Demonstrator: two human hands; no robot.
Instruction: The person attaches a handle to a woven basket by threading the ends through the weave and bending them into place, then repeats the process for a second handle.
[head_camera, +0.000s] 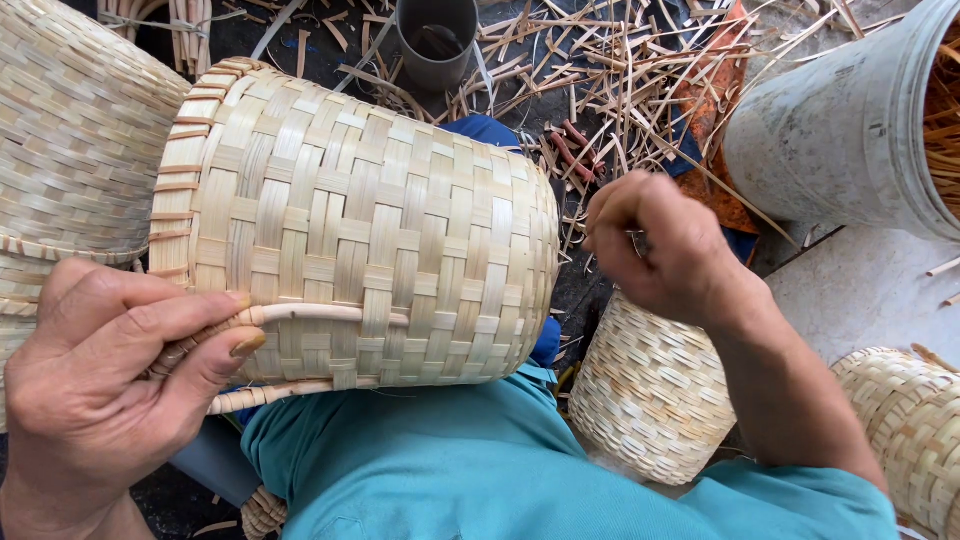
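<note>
A pale woven bamboo basket (350, 230) lies on its side across my lap, its wrapped rim to the left. My left hand (100, 390) grips it at the rim, the thumb and fingers pinching a thin cane strip (320, 312) that runs along the basket's lower side. My right hand (655, 250) is raised to the right of the basket's base, fingers curled around a small metal item that I cannot make out.
Another woven basket (70, 130) stands at the far left, a smaller one (650, 395) under my right forearm, one more (910, 430) at the right edge. A grey bucket (850, 130) lies at upper right, a dark cup (437, 40) at top. Bamboo slivers (620, 80) litter the floor.
</note>
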